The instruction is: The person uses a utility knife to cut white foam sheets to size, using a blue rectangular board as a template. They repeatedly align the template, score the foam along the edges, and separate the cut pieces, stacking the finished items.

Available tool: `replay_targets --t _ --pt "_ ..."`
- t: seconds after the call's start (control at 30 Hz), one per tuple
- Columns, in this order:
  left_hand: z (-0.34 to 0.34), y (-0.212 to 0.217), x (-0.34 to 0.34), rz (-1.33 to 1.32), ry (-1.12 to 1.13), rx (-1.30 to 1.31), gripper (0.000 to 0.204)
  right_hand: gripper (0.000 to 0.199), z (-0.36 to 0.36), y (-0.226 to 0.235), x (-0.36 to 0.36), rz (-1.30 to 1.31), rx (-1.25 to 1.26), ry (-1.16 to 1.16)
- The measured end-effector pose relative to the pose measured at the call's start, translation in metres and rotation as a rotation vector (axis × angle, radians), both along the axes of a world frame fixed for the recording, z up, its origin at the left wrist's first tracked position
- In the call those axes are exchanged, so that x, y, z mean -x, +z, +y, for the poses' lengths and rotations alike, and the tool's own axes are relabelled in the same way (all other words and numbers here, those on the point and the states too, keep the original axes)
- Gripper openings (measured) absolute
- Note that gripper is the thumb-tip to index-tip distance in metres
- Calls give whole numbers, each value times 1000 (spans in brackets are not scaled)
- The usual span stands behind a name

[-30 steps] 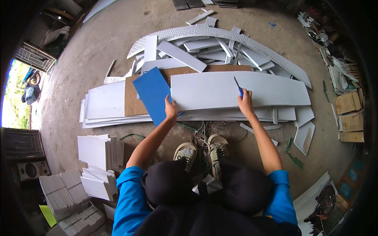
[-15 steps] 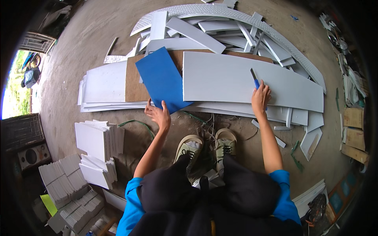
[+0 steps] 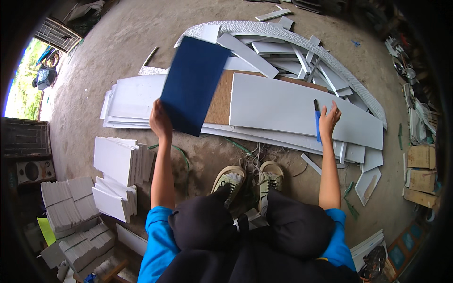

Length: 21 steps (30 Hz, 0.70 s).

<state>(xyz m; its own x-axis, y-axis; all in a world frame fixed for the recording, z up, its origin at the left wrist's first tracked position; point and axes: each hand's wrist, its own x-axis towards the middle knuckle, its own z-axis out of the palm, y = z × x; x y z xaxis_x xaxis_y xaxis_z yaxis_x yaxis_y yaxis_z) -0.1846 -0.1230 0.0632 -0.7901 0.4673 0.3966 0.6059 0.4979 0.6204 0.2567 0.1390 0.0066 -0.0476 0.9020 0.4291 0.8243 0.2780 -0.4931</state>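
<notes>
My left hand (image 3: 161, 121) is closed on the lower left edge of a dark blue rectangular sheet (image 3: 197, 85), which is lifted and tilted above the boards. In my right hand (image 3: 329, 123) is a blue-handled utility knife (image 3: 318, 123), its dark blade pointing away from me. Some fingers of that hand are stretched out while the handle rests against the palm side. Beneath the knife lies a long white foam board (image 3: 278, 101). It sits on a brown board (image 3: 222, 104), which in turn lies on a stack of white sheets (image 3: 134, 101).
Behind the stack, several white offcuts (image 3: 250, 54) lie heaped inside a curved textured strip (image 3: 283, 32). Piles of cut white panels (image 3: 113, 158) stand at left on the concrete floor. Green and pale cord (image 3: 247, 150) lies near my shoes. Cardboard boxes (image 3: 421, 157) sit at far right.
My left hand has gripped the blue sheet and raised it off the boards, turning it more upright. My right hand has shifted slightly right with the knife, and its fingers have spread.
</notes>
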Motion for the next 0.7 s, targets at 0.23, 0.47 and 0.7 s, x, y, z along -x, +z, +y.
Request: replay_targets --t 0.23,0.47,0.7 --pt "115 3 -46 142 -715 275 19 44 -5 4 20 124 73 143" --pt "186 -58 -96 259 -823 144 24 47 -22 -8 26 172 301 256" --pt "119 -77 -77 -305 -608 36 32 53 -21 -14 43 -17 261 237"
